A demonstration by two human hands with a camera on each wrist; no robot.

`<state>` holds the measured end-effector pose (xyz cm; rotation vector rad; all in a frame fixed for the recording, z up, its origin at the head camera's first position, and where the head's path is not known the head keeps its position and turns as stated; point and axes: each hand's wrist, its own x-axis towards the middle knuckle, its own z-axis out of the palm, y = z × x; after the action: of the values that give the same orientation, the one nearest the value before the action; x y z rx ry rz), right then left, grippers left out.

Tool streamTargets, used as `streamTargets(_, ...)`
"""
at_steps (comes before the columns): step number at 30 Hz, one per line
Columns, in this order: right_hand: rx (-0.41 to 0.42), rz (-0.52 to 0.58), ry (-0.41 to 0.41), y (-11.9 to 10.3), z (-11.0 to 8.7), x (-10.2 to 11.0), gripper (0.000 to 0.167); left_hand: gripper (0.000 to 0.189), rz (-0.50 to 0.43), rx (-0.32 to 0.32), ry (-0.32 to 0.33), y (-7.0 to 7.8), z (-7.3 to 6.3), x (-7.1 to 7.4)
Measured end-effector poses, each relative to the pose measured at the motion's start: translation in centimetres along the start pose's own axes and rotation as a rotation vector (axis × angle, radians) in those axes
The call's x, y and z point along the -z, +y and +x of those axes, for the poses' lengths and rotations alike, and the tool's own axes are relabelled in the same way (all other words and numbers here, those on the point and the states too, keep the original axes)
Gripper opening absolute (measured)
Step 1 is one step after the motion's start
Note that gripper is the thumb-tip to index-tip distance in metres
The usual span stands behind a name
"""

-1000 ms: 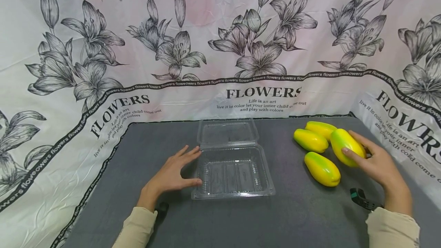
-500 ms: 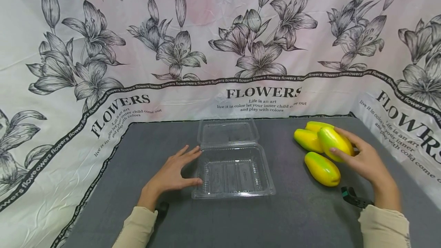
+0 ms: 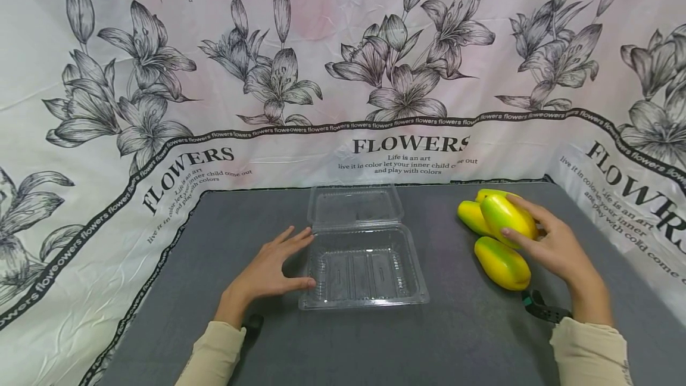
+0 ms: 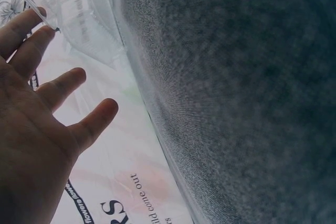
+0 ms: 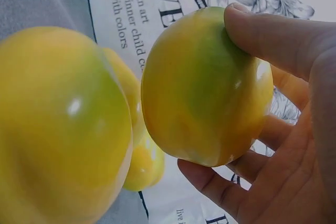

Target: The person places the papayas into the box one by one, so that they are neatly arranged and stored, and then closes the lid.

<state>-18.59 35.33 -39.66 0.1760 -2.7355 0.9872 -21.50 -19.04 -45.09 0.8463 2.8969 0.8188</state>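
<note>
- One left hand [image 3: 270, 268], fingers spread and holding nothing, stands at the left edge of the box.
- One clear plastic box [image 3: 364, 276], its single lid [image 3: 355, 206] folded back, lies mid-worktop.
- Four yellow-green fruits lie to the right: a back-left fruit [image 3: 471, 218], a rear fruit [image 3: 486, 194], a front fruit [image 3: 502, 263] and a held fruit [image 3: 506, 219].
- One right hand [image 3: 557, 249] is clamped on the held fruit, thumb and fingers on opposite sides.
- Around them: a grey worktop [image 3: 455, 338], flower-printed cloth [image 3: 300, 159] behind and at both sides, and a dark band [image 3: 545, 307] beneath the right wrist.
- The held fruit partly blocks the back-left and rear fruits.
- Hard to tell: whether the left fingertips touch the box, and whether the held fruit touches its neighbours.
- Both sleeves are cut off below.
</note>
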Motion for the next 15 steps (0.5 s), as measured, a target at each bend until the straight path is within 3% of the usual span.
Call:
streamTargets(7,0.037,0.006,0.019,-0.7,0.1,-0.4,0.07,0.096,0.001,-0.001,-0.001,0.1,0.0,-0.1)
streamTargets(15,0.013,-0.002,-0.04,-1.6,0.4,-0.9,0.074,0.096,-0.008,0.009,-0.014,0.3,0.0,0.2)
